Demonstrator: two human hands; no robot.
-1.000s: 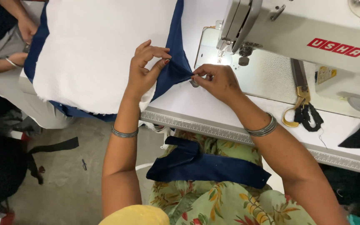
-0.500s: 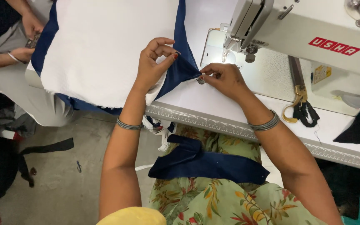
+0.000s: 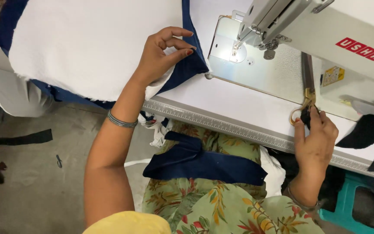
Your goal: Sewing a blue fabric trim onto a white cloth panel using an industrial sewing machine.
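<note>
Your left hand pinches the corner of the cloth, where the white piece lies on the blue one, just left of the machine's needle. Keep that pinch firm, so the two layers do not slide apart. Your right hand is far off at the near edge of the table, and its fingers are closing on the handles of the scissors. The blades point away from you, along the foot of the machine. Get your fingers well into the loops before you lift, I think, so the scissors do not slip. Bring them over with the tips down and away from your left fingers. A blue strip lies on your lap. Let it be, and mind it does not drop to the floor.
</note>
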